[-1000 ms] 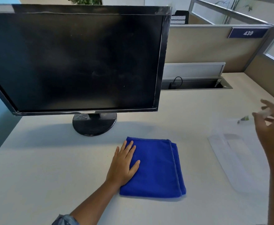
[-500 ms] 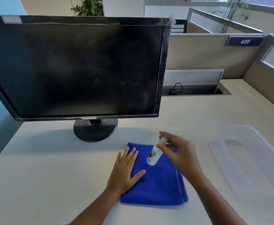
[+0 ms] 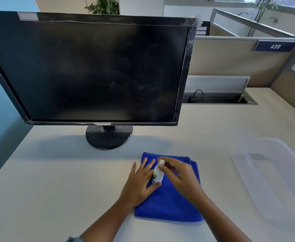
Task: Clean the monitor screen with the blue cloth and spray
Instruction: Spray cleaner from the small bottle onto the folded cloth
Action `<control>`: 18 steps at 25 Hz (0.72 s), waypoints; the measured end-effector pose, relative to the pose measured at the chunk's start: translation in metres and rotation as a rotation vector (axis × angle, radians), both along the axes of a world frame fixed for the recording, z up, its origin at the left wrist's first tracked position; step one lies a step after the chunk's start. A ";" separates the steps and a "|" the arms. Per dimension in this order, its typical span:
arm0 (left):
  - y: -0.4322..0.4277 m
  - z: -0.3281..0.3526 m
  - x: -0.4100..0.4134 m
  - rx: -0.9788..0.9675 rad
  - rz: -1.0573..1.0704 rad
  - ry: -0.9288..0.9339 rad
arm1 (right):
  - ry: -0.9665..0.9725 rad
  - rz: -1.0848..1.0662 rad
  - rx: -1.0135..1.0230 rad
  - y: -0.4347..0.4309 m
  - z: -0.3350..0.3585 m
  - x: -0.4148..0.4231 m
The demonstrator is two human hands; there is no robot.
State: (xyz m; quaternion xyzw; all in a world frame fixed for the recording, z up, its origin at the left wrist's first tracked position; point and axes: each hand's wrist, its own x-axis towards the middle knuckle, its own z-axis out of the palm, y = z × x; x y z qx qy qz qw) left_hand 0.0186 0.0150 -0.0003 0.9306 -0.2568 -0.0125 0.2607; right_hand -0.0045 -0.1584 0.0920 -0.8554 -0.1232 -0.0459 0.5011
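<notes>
Fingers of my right hand (image 3: 181, 177) curl round the small white spray bottle (image 3: 158, 174), its green label unreadable, above the folded blue cloth (image 3: 169, 205). My left hand (image 3: 139, 182) lies flat on that cloth, before the monitor (image 3: 94, 72). A partition sign (image 3: 275, 46) reads "439".

One monitor (image 3: 94, 72), one cloth (image 3: 167, 205), one spray bottle (image 3: 158, 174), one bin (image 3: 283, 180), two hands (image 3: 139, 182) (image 3: 182, 178).
</notes>
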 end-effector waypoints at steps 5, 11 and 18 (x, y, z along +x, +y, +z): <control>-0.001 0.000 0.002 0.002 -0.008 0.016 | -0.050 -0.099 0.046 0.003 -0.005 0.001; -0.001 -0.001 0.002 -0.017 -0.005 0.001 | -0.037 -0.234 0.207 0.009 -0.006 0.001; -0.001 0.000 -0.002 -0.168 -0.010 0.003 | -0.090 -0.231 0.196 0.023 -0.008 -0.005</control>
